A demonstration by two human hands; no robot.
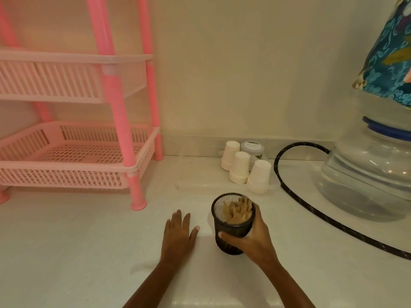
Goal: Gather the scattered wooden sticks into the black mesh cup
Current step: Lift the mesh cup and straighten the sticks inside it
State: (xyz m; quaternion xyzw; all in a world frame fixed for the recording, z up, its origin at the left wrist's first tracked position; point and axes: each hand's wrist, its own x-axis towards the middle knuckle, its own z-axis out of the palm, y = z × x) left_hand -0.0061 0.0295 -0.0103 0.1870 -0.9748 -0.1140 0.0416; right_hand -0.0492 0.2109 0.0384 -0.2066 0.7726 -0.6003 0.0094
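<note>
The black mesh cup stands low in the middle of the white floor, tilted a little toward me. A bundle of wooden sticks fills its right side. My right hand grips the cup from the right, thumb across its front and fingers round the back. My left hand lies flat on the floor just left of the cup, fingers straight and spread, holding nothing. No loose sticks show on the floor.
A pink plastic rack stands at the left with a leg near my left hand. Stacked white paper cups and a small jar sit behind the mesh cup. A black hose curves toward a big water bottle at right.
</note>
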